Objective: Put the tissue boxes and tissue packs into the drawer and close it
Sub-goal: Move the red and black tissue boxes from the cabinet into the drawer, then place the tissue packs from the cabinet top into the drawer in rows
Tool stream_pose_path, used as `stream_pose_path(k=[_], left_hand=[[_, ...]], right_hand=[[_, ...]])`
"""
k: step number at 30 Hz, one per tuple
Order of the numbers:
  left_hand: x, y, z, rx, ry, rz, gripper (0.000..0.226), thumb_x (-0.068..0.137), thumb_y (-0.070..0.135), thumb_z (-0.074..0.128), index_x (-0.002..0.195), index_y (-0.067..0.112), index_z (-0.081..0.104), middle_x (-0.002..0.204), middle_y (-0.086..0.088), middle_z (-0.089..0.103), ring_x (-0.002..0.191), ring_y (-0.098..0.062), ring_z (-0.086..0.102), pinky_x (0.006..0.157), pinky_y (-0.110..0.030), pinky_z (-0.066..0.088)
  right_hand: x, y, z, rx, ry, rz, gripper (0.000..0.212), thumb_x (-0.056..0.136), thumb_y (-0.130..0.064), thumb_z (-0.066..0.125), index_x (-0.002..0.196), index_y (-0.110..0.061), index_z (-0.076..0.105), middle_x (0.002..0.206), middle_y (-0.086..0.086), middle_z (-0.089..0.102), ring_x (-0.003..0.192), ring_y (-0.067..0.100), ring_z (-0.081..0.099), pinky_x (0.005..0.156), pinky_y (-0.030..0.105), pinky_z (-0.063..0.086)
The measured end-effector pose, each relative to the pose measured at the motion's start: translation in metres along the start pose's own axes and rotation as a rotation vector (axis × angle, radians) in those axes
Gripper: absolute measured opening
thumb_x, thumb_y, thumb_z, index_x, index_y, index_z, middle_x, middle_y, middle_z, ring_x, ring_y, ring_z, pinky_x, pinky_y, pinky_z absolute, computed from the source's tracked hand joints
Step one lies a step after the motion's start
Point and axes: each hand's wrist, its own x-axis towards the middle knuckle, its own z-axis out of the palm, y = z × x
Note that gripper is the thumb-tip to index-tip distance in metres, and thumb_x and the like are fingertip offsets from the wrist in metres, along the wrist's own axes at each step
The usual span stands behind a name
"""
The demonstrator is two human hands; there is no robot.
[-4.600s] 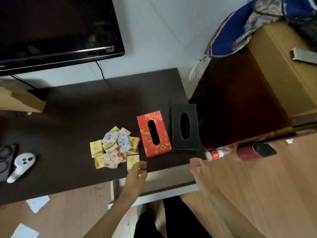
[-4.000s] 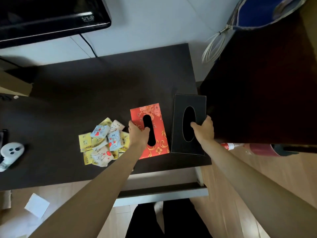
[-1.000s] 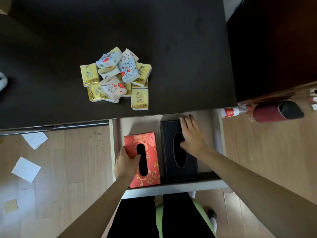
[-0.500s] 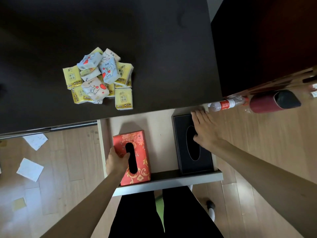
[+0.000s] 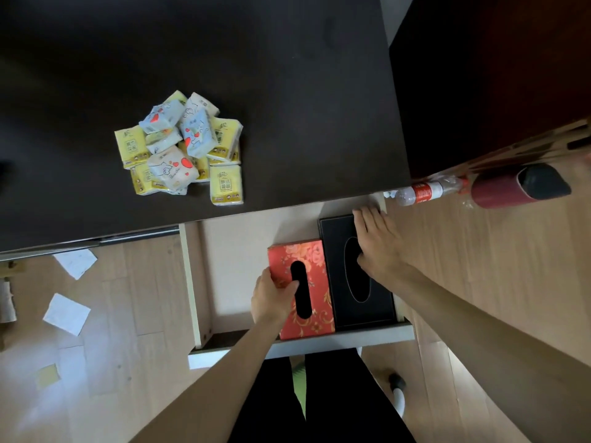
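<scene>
Wood-plank flooring [image 5: 479, 266] surrounds a dark tabletop [image 5: 287, 91], under whose front edge an open drawer [image 5: 243, 251] projects toward the person.

Left hand [image 5: 271, 302]: thumb curled over the top face of the red tissue box [image 5: 315, 318], its tip at the edge of the black oval slot; the other fingers wrap the box's left side. The hand grips the box. The left forearm runs down toward the bottom edge of the view.

Right hand [image 5: 377, 247]: fingers straight and close together, lying flat on the top face of the black tissue box [image 5: 361, 311], fingertips at the box's far right corner. The hand presses on the box without curling round it. The right forearm runs toward the lower right corner.

Both boxes lie inside the drawer, side by side and touching, the red one on the left, the black one against the drawer's right wall. The drawer's left half shows bare floor panel.

Tissue packs [image 5: 182, 148], yellow and white-blue with red hearts, sit in a heap on the tabletop, well apart from the drawer.

A plastic bottle [image 5: 422, 191] with a red label and a dark red cylinder [image 5: 511, 187] lie on the flooring at right, beside a dark cabinet [image 5: 495, 75]. Paper scraps [image 5: 67, 313] lie on the flooring at left.
</scene>
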Motion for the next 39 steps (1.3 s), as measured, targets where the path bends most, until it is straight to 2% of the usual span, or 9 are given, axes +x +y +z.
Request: stream_pose_path(k=[5,8,11,15,19,23,27,34,39], left_hand=[[-0.004,-0.005,-0.01,-0.143,-0.1,-0.026,0.039,0.086,0.033,0.072,0.12,0.02,0.059,0.105,0.006,0.07,0.088,-0.011,0.067,0.07,-0.023,0.052],[-0.002,-0.002,-0.031,-0.262,-0.122,-0.049,0.032,0.09,0.031,0.066,0.12,0.02,0.063,0.104,0.01,0.07,0.084,-0.005,0.067,0.065,-0.018,0.049],[0.005,0.005,-0.068,-0.356,-0.048,0.006,0.023,0.094,0.022,0.059,0.115,0.026,0.067,0.109,0.01,0.071,0.088,-0.003,0.066,0.069,-0.014,0.05],[0.026,0.023,-0.143,-0.424,0.151,0.218,0.018,0.095,0.022,0.062,0.11,0.032,0.068,0.101,0.02,0.069,0.092,0.0,0.065,0.069,-0.01,0.051],[0.067,0.037,-0.221,-0.454,0.351,0.309,0.02,0.094,0.019,0.062,0.113,0.025,0.068,0.104,0.012,0.069,0.091,-0.001,0.065,0.073,-0.019,0.052],[0.12,0.046,-0.277,-0.365,0.5,0.269,0.03,0.094,0.019,0.061,0.124,0.026,0.061,0.124,0.006,0.06,0.107,-0.01,0.061,0.087,-0.032,0.055],[0.171,0.056,-0.3,-0.17,0.438,0.26,0.046,0.092,0.027,0.062,0.136,0.028,0.052,0.139,0.002,0.049,0.119,-0.017,0.055,0.089,-0.039,0.053],[0.206,0.06,-0.298,0.022,0.407,0.282,0.076,0.079,0.04,0.076,0.145,0.03,0.039,0.142,0.001,0.043,0.132,-0.023,0.042,0.092,-0.045,0.048],[0.205,0.058,-0.309,-0.236,0.37,0.243,0.074,0.083,0.025,0.075,0.147,0.029,0.039,0.143,-0.002,0.045,0.129,-0.024,0.048,0.094,-0.039,0.049]], right_hand=[[-0.003,-0.009,-0.01,0.085,-0.022,0.039,0.098,0.077,-0.014,0.079,0.158,0.0,0.024,0.164,0.021,0.029,0.154,0.035,0.023,0.126,0.045,0.02],[-0.004,-0.021,-0.027,0.334,0.004,0.122,0.075,0.083,-0.013,0.073,0.15,0.0,0.042,0.154,0.02,0.044,0.146,0.035,0.037,0.118,0.045,0.034],[-0.004,-0.041,-0.053,0.711,0.055,0.211,0.036,0.093,-0.011,0.064,0.128,-0.012,0.066,0.131,0.007,0.065,0.122,0.025,0.06,0.099,0.039,0.05],[0.017,-0.09,-0.097,0.988,0.12,0.183,0.021,0.099,-0.013,0.06,0.116,-0.021,0.07,0.108,-0.008,0.072,0.107,0.013,0.067,0.09,0.031,0.052],[0.067,-0.144,-0.141,1.041,0.138,0.156,0.038,0.095,-0.013,0.064,0.132,-0.022,0.06,0.129,-0.007,0.064,0.116,0.012,0.062,0.098,0.036,0.052],[0.122,-0.184,-0.168,0.815,0.191,0.071,0.077,0.087,-0.023,0.079,0.151,-0.021,0.038,0.154,-0.001,0.042,0.137,0.017,0.046,0.103,0.034,0.042],[0.16,-0.2,-0.173,0.536,0.135,0.008,0.105,0.077,-0.037,0.087,0.158,-0.019,0.023,0.161,0.004,0.034,0.146,0.024,0.035,0.109,0.044,0.042],[0.164,-0.199,-0.169,0.454,0.191,0.044,0.097,0.078,-0.036,0.086,0.156,-0.021,0.031,0.151,0.003,0.047,0.136,0.021,0.047,0.096,0.038,0.05],[0.142,-0.18,-0.163,0.5,0.283,0.082,0.081,0.08,-0.032,0.085,0.148,-0.021,0.042,0.142,0.002,0.052,0.127,0.018,0.05,0.088,0.032,0.049]])
